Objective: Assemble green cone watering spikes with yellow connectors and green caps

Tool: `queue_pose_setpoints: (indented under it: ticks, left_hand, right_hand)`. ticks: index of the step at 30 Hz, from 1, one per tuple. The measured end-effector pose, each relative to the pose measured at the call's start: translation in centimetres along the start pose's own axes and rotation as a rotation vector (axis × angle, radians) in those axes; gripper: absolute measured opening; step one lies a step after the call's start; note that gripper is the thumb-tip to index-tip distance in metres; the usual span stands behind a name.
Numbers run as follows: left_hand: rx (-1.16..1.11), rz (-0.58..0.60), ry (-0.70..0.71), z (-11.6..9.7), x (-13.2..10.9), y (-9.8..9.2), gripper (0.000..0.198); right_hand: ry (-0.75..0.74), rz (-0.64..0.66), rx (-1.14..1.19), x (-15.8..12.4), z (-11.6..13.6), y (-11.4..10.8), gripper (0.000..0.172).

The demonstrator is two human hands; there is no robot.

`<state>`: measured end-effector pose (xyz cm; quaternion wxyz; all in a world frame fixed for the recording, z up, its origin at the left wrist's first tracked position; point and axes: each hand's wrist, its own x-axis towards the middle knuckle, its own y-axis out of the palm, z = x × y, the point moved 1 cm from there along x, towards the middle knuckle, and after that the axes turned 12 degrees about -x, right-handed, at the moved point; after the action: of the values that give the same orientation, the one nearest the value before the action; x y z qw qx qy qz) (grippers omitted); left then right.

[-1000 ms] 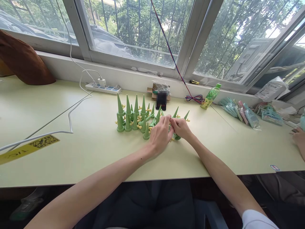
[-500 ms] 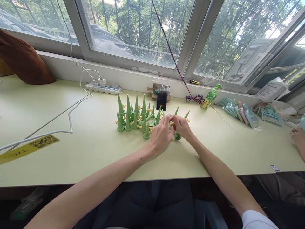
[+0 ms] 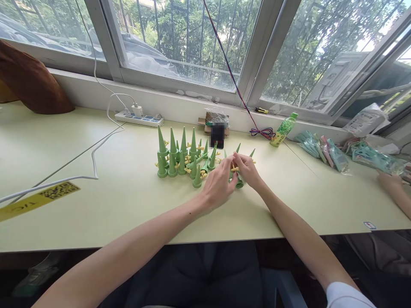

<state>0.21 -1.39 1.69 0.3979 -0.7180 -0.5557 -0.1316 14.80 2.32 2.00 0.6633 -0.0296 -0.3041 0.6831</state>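
A: Change since the last look?
B: Slight shift right. The left hand (image 3: 220,184) pinches a peg (image 3: 235,169) at its fingertips; the right hand (image 3: 248,172) curls round a cone (image 3: 239,184) under its fingers. Same piece in work.

Green plastic cone (image 3: 239,184) — yellow side peg (image 3: 235,169), base down — just right of the standing cones (image 3: 180,158)

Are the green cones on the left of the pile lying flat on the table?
No, the left cones stand upright on their bases on the table, tips up.
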Motion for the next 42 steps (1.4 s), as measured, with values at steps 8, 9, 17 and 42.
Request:
queue_pose_setpoints:
  ticks: [8,9,17,42]
  left_hand:
    - [-0.067,0.003,0.046,0.05,0.04,0.19,0.037]
    - [-0.07,0.007,0.051,0.07,0.06,0.21,0.036]
    - [-0.089,0.022,0.067,0.09,0.1,0.24,0.03]
    - [-0.108,0.063,0.082,0.14,-0.12,0.48,0.019]
  right_hand:
    - [0.076,0.061,0.117,0.3,-0.46,0.01,0.048]
    - [0.087,0.066,0.132,0.35,-0.56,0.03,0.047]
    - [0.104,0.074,0.231,0.41,-0.64,0.0,0.041]
    - [0.109,0.054,0.268,0.28,-0.45,-0.2,0.039]
